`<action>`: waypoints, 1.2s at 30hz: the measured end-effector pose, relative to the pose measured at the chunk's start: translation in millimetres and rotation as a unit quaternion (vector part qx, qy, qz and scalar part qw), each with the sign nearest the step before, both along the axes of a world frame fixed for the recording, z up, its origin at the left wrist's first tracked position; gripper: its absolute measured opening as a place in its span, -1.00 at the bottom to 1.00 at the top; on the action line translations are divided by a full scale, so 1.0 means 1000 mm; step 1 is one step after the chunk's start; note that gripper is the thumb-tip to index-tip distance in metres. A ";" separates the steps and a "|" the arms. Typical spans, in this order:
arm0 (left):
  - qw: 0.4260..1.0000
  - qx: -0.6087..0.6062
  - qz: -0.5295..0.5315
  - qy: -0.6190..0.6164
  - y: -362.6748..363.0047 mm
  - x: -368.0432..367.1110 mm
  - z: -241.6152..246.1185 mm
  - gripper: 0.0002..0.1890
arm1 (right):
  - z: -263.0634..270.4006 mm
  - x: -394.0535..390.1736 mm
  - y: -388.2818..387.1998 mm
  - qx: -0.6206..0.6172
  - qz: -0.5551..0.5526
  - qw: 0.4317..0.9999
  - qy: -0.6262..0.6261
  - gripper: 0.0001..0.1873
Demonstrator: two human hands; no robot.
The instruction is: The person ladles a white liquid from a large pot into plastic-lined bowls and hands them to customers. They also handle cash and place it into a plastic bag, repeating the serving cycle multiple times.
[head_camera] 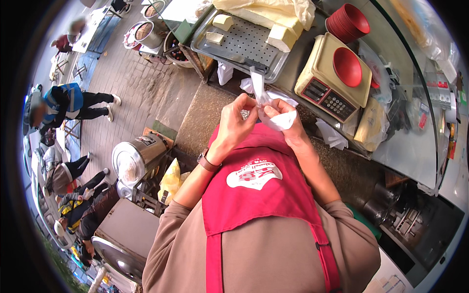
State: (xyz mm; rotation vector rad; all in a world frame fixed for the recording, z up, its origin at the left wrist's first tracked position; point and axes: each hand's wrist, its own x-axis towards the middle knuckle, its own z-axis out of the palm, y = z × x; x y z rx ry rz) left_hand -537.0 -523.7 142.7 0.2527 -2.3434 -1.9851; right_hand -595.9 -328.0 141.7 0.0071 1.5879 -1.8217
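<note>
A thin white plastic bag [258, 82] is pinched between my two hands in front of the red apron [256, 175]. My left hand [238, 119] grips its twisted middle with thumb and forefinger. My right hand [284, 119] holds the same bag from the other side, and a loose part of it spreads over the fingers. Just beyond the hands, a perforated metal tray [243, 40] carries pale yellow blocks [282, 38], which look like tofu, and a dark-handled knife [258, 66] at its near edge. Pale cloth [300, 11] partly covers the larger block.
A scale [311, 69] with a red bowl [347, 67] on it stands right of the tray, near stacked red bowls [348, 22]. Plastic bags [331, 133] hang along the counter edge. A lidded metal pot [128, 163] is at the left. Several people are on the paving beyond.
</note>
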 end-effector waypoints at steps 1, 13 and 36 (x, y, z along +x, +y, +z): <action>0.999 -0.024 -0.006 0.043 0.003 0.001 -0.002 -0.95 | -0.003 0.000 -0.001 0.013 0.017 1.000 0.020 -0.70; 0.694 0.708 0.038 -0.124 0.007 -0.022 -0.050 -0.93 | 0.002 -0.008 0.109 -0.418 -0.371 0.806 -0.195 -0.72; 0.986 -0.126 0.061 0.094 0.267 -0.301 -0.018 -0.33 | -0.003 -0.321 0.261 0.501 0.030 0.676 0.540 -0.65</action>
